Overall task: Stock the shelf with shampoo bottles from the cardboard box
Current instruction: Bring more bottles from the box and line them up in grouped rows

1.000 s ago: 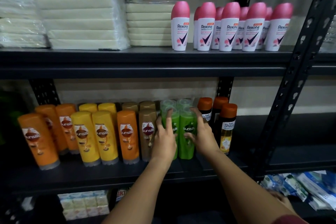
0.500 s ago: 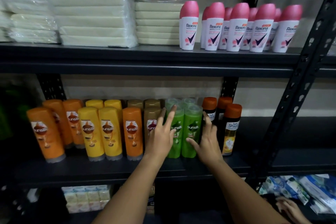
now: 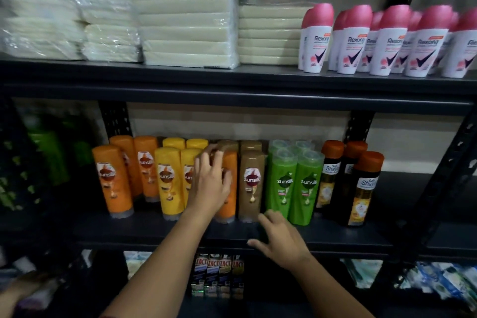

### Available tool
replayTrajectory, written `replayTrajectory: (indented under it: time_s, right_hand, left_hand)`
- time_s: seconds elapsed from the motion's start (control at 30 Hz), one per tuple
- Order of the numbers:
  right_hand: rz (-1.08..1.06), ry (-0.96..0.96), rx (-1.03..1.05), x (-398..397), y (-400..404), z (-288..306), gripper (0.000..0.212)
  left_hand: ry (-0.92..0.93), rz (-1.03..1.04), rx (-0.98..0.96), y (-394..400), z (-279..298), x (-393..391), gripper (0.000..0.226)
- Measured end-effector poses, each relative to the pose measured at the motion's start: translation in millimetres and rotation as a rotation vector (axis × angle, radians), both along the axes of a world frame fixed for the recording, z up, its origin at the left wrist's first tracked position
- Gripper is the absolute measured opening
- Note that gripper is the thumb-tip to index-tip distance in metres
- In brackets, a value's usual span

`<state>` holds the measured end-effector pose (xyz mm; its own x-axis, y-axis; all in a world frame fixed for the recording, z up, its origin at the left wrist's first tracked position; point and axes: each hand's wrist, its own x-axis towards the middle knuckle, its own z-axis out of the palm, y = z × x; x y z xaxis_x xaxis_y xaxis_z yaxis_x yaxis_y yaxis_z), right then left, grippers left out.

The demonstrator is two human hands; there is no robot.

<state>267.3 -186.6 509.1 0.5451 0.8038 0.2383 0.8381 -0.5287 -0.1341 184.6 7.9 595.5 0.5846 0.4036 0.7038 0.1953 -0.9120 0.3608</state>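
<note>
Left hand (image 3: 210,186) is covering the label and most of the front of an orange Sunsilk bottle (image 3: 230,204); whether its fingers (image 3: 206,157) are gripping or only touching the bottle is not showing. Brown bottles (image 3: 251,146) in the back row are showing caps only. Rightmost Rexona deodorant (image 3: 462,51) is being cut by the frame's right edge. Green items (image 3: 49,155) at far left are sitting in shadow, blurring past identification. Small boxes (image 3: 218,276) on the lower shelf are carrying print too blurred to read. Packets (image 3: 438,284) at lower right are smearing into blur. Both forearms are running off the bottom edge.
</note>
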Motion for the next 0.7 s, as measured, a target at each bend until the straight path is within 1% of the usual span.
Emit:
replayTrajectory:
  time_s: [0.07, 0.2, 0.33, 0.47, 0.57, 0.7]
  right_hand:
    - [0.022, 0.013, -0.046, -8, 14, -3, 0.05]
    - [0.016, 0.007, -0.138, -16, 34, -10, 0.044]
    - [-0.006, 0.028, -0.137, -14, 39, -15, 0.042]
    - [-0.009, 0.025, -0.135, -14, 40, -14, 0.041]
    - [-0.021, 0.026, -0.125, -16, 41, -13, 0.041]
    - [-0.015, 0.044, -0.104, -23, 51, -12, 0.039]
  left_hand:
    - [0.075, -0.056, -0.05, 0, 2, -3, 0.054]
    - [0.147, -0.092, -0.139, 1, 4, -5, 0.055]
    - [0.152, -0.109, -0.154, 4, 6, -7, 0.06]
    - [0.138, -0.183, -0.181, 6, 10, -15, 0.055]
    - [0.12, -0.223, -0.141, 13, 8, -26, 0.055]
    - [0.13, -0.244, -0.134, 25, 6, -47, 0.056]
